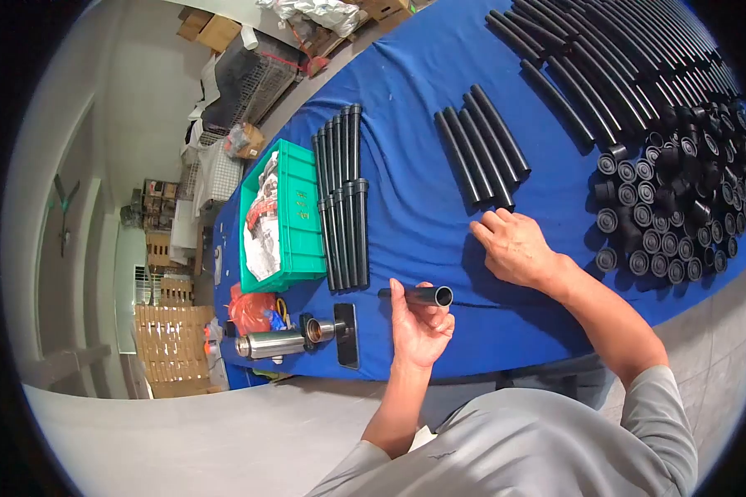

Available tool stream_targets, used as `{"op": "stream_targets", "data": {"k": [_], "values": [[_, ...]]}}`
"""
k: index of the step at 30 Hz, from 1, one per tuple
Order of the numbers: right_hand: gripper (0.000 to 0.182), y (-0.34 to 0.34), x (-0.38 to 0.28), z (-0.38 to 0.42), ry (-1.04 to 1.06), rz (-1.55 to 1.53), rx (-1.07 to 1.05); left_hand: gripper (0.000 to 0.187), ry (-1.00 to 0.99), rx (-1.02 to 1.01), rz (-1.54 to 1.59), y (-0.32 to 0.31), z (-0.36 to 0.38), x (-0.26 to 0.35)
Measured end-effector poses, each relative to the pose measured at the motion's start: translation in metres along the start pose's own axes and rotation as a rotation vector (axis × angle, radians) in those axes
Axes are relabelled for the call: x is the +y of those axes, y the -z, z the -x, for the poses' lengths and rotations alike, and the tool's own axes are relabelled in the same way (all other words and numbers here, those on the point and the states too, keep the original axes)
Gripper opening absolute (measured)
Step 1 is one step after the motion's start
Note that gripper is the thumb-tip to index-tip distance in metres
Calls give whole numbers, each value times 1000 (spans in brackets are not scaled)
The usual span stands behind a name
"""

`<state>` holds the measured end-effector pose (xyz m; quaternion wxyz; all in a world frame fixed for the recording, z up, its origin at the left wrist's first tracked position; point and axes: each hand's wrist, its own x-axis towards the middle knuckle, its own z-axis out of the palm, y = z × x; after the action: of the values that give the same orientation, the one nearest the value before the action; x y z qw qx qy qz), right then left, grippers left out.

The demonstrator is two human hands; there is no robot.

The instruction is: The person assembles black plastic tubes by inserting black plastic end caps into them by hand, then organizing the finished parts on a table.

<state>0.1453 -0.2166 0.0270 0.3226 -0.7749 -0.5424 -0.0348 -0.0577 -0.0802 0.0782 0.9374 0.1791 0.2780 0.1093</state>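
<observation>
In my left hand (423, 335) is a short black tube (419, 296), gripped between thumb and fingers just above the table's near edge. Its hollow open end faces right. My right hand (514, 248) is closed, fingers curled down at the lower ends of a small group of black tubes (482, 149) lying on the blue cloth. What those fingers hold, if anything, is hidden. To the left, black tubes with caps (344, 199) lie side by side in two rows. A large cluster of round black caps (663, 207) spreads over the right side.
Many more black tubes (613, 50) lie at the far right. A green crate (297, 228) with cloth inside stands at left. Near the front edge are a steel flask (273, 344), its cup (317, 330) and a phone (347, 335). Blue cloth (406, 166) covers the table.
</observation>
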Motion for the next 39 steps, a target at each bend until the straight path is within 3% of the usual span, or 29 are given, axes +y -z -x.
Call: {"op": "stream_targets", "data": {"k": [5,8,10,12,14,17,22,25,31,34,39], "values": [[52,23,-9,-4,10,-50,182,62,12,15,52,1,5,-3],[53,29,-9,-4,80,-234,289,62,-19,48,13,1,6,-3],[50,32,-15,-2,59,-621,119,62,-38,69,-37,2,4,-3],[53,35,-20,-4,-30,-1007,-252,63,-53,78,-74,7,3,-5],[54,24,-26,-2,55,-1144,-226,64,-68,65,-95,13,0,-9],[54,15,-25,-1,108,-1079,-265,58,-103,62,-197,13,-2,-11],[52,26,-23,-2,162,-918,-231,28,-162,-5,-147,17,-14,-15],[50,26,-12,-5,126,-334,102,15,-272,-152,-168,26,-30,-1],[43,6,-5,-1,31,-20,-65,13,-408,-170,-206,22,-63,15],[42,4,-1,-2,-11,-80,-38,15,-418,-196,-199,24,-81,11],[39,16,-10,-11,-383,-710,-104,27,-385,-265,-159,20,-106,-4]]}}
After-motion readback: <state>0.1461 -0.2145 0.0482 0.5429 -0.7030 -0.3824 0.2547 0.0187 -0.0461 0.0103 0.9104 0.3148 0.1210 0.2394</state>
